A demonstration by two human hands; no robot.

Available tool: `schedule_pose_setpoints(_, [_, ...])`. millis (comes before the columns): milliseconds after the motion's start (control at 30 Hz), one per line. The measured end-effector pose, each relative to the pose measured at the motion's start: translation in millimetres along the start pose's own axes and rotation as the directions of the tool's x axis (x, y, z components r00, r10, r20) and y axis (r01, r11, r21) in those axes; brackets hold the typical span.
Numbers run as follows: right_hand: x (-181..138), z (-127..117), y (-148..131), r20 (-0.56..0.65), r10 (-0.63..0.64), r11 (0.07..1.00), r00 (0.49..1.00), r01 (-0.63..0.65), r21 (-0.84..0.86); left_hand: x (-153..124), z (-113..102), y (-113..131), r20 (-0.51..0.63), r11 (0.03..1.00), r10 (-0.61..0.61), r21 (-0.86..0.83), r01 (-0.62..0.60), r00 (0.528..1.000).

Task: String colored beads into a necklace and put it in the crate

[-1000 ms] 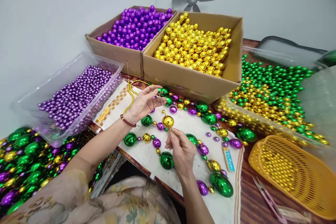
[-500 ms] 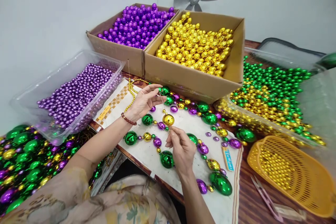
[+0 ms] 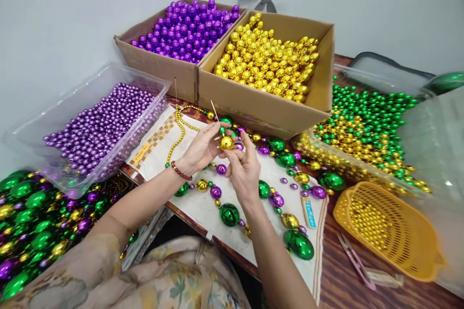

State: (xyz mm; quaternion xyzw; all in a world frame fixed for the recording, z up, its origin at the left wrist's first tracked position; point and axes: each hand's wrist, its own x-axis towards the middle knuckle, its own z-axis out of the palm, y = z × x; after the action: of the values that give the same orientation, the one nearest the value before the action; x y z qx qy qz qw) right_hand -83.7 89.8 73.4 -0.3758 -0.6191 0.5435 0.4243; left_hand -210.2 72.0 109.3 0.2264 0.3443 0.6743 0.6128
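Cardboard box (image 3: 261, 106) heaped with gold balls at the back, second cardboard box (image 3: 159, 65) of purple balls touching its left wall. Clear tub (image 3: 43, 116) of small purple beads to the left; loose heap of green and gold beads (image 3: 366, 130) to the right. Yellow basket (image 3: 391, 231) with small gold beads at the near right, on the wooden table (image 3: 348, 285). White cloth (image 3: 268, 236) in the middle, carrying a bead strand (image 3: 232, 212) of green, purple and gold balls. Left hand (image 3: 201, 147) raised over the cloth, fingertips pinching a thin needle (image 3: 214, 110) that slants up and away. Right hand (image 3: 242, 169) just beside it, fingertips closed on a gold ball (image 3: 226, 142) threaded on the needle, between both hands, above the strand. Small scissors (image 3: 353, 260) near the basket.
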Motion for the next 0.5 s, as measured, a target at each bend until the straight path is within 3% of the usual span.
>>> schedule_pose_setpoints(133, [26.1, 9.2, -17.7, 0.021, -0.132, 0.983, 0.991, 0.134, -0.128, 23.1, 13.8, 23.4, -0.153, 0.976, 0.188, 0.139, -0.167, 0.970])
schedule_pose_setpoints(200, [39.6, 6.7, -31.6, 0.013, -0.178, 0.977, 0.984, 0.178, -0.116, 34.6, 17.1, 38.0, -0.155, 0.934, 0.286, 0.266, -0.239, 0.946])
schedule_pose_setpoints(300, [59.6, -2.6, -47.3, -0.022, -0.197, 0.980, 0.980, 0.197, 0.004, 41.3, 17.3, 52.7, 0.018, 0.836, 0.290, 0.481, -0.263, 0.957])
schedule_pose_setpoints(367, [71.5, -7.7, -49.6, 0.034, -0.176, 0.980, 0.984, 0.172, 0.099, 38.8, 15.7, 55.0, 0.146, 0.746, 0.244, 0.604, -0.282, 0.959])
schedule_pose_setpoints(433, [80.9, -9.7, -45.1, 0.072, -0.167, 0.974, 0.983, 0.153, 0.165, 33.7, 13.2, 52.9, 0.215, 0.671, 0.207, 0.679, -0.299, 0.954])
schedule_pose_setpoints(500, [87.0, -9.8, -36.6, 0.003, -0.157, 0.964, 0.988, 0.153, 0.218, 28.8, 9.2, 48.7, 0.233, 0.630, 0.174, 0.720, -0.290, 0.957])
